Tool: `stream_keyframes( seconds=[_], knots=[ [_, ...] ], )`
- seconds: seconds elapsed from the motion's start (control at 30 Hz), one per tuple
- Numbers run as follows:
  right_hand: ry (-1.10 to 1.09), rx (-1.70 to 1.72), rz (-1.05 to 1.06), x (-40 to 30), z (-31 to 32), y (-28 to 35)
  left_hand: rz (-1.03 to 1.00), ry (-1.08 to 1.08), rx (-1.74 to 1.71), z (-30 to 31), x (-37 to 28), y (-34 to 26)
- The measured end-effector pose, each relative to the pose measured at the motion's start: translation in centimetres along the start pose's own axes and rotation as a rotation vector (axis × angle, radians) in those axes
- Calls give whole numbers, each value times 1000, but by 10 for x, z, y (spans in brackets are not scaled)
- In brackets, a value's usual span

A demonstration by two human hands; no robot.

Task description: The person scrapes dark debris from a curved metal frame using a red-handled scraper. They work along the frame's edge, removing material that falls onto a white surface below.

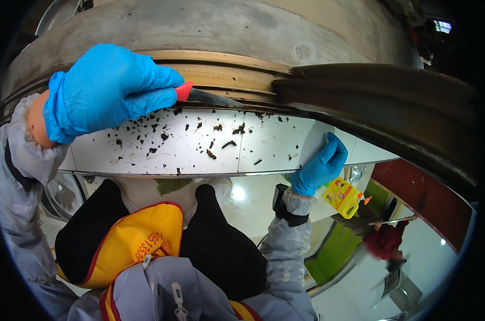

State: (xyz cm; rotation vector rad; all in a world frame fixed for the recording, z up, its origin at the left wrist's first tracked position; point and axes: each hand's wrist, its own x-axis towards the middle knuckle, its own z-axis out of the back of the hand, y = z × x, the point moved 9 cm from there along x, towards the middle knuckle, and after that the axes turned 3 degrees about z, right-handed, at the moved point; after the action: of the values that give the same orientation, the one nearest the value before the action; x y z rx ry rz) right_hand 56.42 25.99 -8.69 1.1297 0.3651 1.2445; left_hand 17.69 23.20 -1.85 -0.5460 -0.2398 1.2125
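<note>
My left hand, in a blue disposable glove, grips the red handle of a knife. Its metal blade points right and lies along the lower channel of a sliding-window track. The part of the handle inside my fist is hidden. Dark crumbs of dirt are scattered over the white tiled ledge below the track. My right hand, also gloved in blue, rests at the ledge's right side with its fingers curled together; nothing shows in it.
A dark window-frame member runs along the right. A yellow jug with an orange nozzle stands below the ledge by my right wrist. Lower right, a person in red holds a pole. At left is a round metal basin.
</note>
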Motion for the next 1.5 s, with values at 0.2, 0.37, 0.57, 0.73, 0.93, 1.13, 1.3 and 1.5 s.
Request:
stream_keyframes(
  seconds=[0.2, 0.37, 0.57, 0.73, 0.93, 1.13, 1.3, 1.5],
  knots=[
    [-6, 7, 6, 0, -2, 2, -66, 31, 28, -5, 13, -20],
    [-12, 3, -10, -1, 0, 0, -94, -22, 48, -21, 28, -28],
    [-51, 3, 10, -3, 2, 1, -117, -10, 142, -26, 32, -28],
    [3, -59, 36, -4, -1, 4, -108, -25, 146, -33, 35, -35],
    [4, -54, 38, -4, -1, 3, -112, -54, 112, -37, 29, -36],
    [14, -65, 48, -4, 0, 3, -217, -145, 362, -37, 2, -63],
    [-8, -62, 58, -7, 2, 6, -146, -236, 446, -20, -19, -68],
    [5, -34, 60, -7, 0, 5, -89, -185, 462, -23, -20, -52]
  ],
)
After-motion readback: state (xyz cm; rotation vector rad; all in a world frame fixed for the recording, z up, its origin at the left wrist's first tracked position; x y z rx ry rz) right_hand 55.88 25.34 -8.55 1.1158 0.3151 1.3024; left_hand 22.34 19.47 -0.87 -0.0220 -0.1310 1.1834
